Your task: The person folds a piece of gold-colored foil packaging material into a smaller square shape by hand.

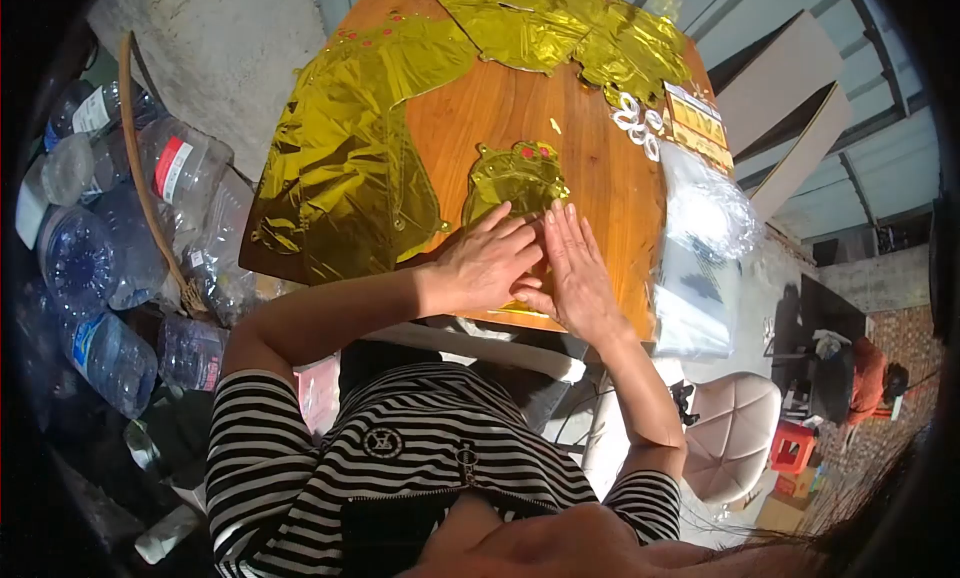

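A small folded gold foil balloon [512, 178] with red dots along its far end lies flat at the near part of the wooden table. My left hand [487, 263] rests on its near part, fingers stretched forward and slightly bent. Beside it, my right hand [578, 273] lies with its fingers straight and close together along the foil's right edge. The fingertips of both hands nearly meet, and the thumbs are close together below. Both palms hide the near end of the foil.
Large flat gold foil pieces [350, 148] cover the table's left, and more foil [560, 23] lies along the far side. White ribbon rings [637, 123], a printed card [697, 128] and clear plastic bags [700, 268] sit right. Several plastic bottles [110, 248] fill the left; a chair [732, 433] stands right.
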Tool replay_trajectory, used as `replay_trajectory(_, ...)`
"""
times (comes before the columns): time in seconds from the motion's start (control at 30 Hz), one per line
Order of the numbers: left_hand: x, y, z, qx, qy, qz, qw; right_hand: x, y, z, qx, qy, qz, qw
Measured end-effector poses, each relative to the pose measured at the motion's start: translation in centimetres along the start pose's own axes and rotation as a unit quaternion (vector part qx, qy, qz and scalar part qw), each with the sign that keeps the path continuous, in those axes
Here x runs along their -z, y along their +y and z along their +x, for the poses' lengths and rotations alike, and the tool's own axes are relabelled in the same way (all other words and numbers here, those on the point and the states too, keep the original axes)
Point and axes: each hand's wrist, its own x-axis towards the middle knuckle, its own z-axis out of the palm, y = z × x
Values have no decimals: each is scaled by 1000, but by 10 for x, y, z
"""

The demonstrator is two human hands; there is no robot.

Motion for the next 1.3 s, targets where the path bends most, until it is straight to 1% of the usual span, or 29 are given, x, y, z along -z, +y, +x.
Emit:
replay_trajectory(0.03,2,-1,2,5,-6,-7,1000,-3,5,0,7,2,-2,1000)
replay_trajectory(0.1,2,-2,0,-9,25,23,999,-6,9,0,24,-10,-5,1000)
replay_trajectory(0.17,2,-2,2,-2,17,19,1000,-11,13,-1,32,-9,-2,999)
replay_trajectory(0.2,1,-2,2,-1,39,11,999,-13,14,-2,31,-4,1,1000)
replay_trajectory(0.23,0,-3,1,-1,27,13,1000,-15,15,0,32,3,3,999)
replay_trajectory(0.3,-1,-5,1,-7,58,8,998,-13,16,2,25,-18,4,1000)
replay_trajectory(0.43,4,-7,0,5,38,-44,998,-14,14,2,12,-38,6,999)
replay_trajectory(0.5,18,-9,-6,18,88,-41,995,-15,17,1,26,-33,-12,999)
replay_trajectory(0.53,29,-13,-6,37,116,-48,991,-14,16,2,26,-34,-12,999)
replay_trajectory(0.57,46,-23,-13,44,158,-21,986,-11,15,3,19,-49,-19,998)
replay_trajectory(0.63,65,-43,-29,195,100,-97,971,-10,13,4,10,-67,-22,997)
replay_trajectory(0.67,68,-51,-36,198,98,-100,970,-9,13,5,10,-66,-21,998)
replay_trajectory(0.73,69,-58,-48,151,132,-37,979,-8,12,3,10,-72,-19,997)
replay_trajectory(0.77,67,-58,-50,153,134,-37,978,-8,12,4,10,-71,-19,997)
replay_trajectory(0.83,60,-54,-53,153,85,-26,984,-9,12,5,13,-72,-19,997)
replay_trajectory(0.97,44,-39,-46,154,116,-39,981,-8,11,5,6,-81,-24,996)
replay_trajectory(1.07,34,-30,-44,152,156,-68,974,-7,12,8,4,-80,-18,997)
replay_trajectory(1.1,34,-26,-44,156,156,-70,973,-7,11,7,1,-79,-10,997)
replay_trajectory(1.17,37,-21,-43,174,195,-136,956,-7,10,7,0,-82,-6,997)
replay_trajectory(1.3,30,-22,-48,155,180,-179,955,-6,9,9,-6,-84,-3,996)
